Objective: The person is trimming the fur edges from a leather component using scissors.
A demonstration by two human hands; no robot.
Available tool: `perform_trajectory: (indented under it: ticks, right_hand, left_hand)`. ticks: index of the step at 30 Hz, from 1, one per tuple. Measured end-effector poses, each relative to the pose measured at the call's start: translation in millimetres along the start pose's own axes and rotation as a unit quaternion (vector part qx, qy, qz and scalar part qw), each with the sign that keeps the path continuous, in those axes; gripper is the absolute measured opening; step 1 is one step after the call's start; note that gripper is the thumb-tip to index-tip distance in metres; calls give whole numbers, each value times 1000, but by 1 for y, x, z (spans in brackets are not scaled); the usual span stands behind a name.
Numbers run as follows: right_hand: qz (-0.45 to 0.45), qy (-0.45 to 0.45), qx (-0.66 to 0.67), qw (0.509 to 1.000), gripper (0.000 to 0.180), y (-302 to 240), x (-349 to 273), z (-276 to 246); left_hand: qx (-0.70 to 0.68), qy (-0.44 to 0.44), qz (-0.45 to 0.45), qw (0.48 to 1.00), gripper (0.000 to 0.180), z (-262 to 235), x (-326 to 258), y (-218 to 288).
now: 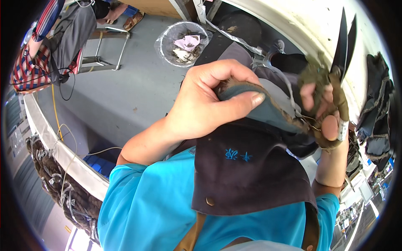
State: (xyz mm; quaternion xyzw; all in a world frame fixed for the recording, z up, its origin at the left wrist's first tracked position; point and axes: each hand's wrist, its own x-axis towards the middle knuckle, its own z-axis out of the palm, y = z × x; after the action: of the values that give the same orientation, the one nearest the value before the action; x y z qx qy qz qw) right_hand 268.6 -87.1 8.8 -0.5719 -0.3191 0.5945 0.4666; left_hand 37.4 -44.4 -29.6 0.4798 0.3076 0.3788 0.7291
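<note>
My left hand (205,100) is closed on a folded piece of grey-blue fabric (268,109) with a brown fuzzy edge, thumb pressed on top of it. My right hand (324,111) grips large scissors (342,46) by handles wrapped in brown cloth; the black blades point up, slightly apart. One finger of that hand carries a band of tape. The fabric's frayed edge runs right up to my right hand, and both hands sit close together. Below them I see my dark apron (251,175) over a bright blue shirt (150,209).
A round bin (182,42) lined with clear plastic holds fabric scraps on the grey floor. Another person (54,37) sits on a metal stool at the upper left. Dark fabric pieces (377,108) are piled at the right. A white table edge (50,140) and brown ropes (54,180) lie left.
</note>
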Motion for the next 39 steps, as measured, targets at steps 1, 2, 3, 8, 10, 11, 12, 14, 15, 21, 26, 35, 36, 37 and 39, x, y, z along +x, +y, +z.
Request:
perform_trajectory:
  ticks: [1, 2, 3, 8, 10, 11, 12, 14, 15, 21, 26, 35, 36, 37, 39]
  right_hand:
    - [18, -46, 21, 999, 60, -5, 2, 13]
    - [36, -98, 39, 994, 62, -11, 9, 21]
    - [10, -173, -94, 980, 60, -10, 19, 21]
    - [36, -196, -119, 973, 32, -3, 26, 26]
    - [50, -116, -56, 990, 39, -8, 26, 17]
    - [7, -55, 1, 998, 49, -8, 21, 18]
    - [-27, -39, 56, 997, 58, -4, 21, 11]
    - [-41, -40, 78, 995, 62, -21, 18, 11]
    - [-53, -37, 75, 995, 62, -27, 14, 11]
    - [-149, 34, 83, 985, 71, -48, -10, -2]
    - [-298, 32, 164, 940, 54, -55, -34, -21]
    - [-127, 81, 141, 978, 58, 60, -16, -74]
    - [-75, 81, 105, 988, 55, 69, -19, -74]
    - [-15, 53, 106, 993, 47, 69, -24, -68]
    - [14, 81, 14, 996, 42, 53, -28, -66]
  left_hand:
    - [-1, -1, 2, 1000, 7, 3, 2, 0]
    - [-1, 1, 4, 1000, 7, 4, 2, 1]
    - [15, 5, 17, 1000, 5, 5, 4, 0]
    - [165, -29, 92, 982, 39, -31, 16, -18]
    - [235, -29, 89, 968, 62, -50, 12, -29]
    - [270, -13, 57, 961, 70, -60, 7, -40]
    - [305, 2, 27, 952, 79, -68, 2, -51]
    - [302, 9, 23, 953, 69, -70, -9, -70]
    - [102, 42, -8, 994, 61, -68, -12, -80]
    - [-234, 64, 71, 968, 36, -34, 20, -27]
    - [-89, 68, 310, 944, 27, -2, 41, 91]
    - [86, 91, 125, 984, 14, 18, 5, 42]
    - [37, 78, 69, 994, 14, 21, -3, 37]
    - [67, 77, 67, 992, 14, 22, -10, 33]
    - [95, 78, 53, 991, 15, 20, -16, 31]
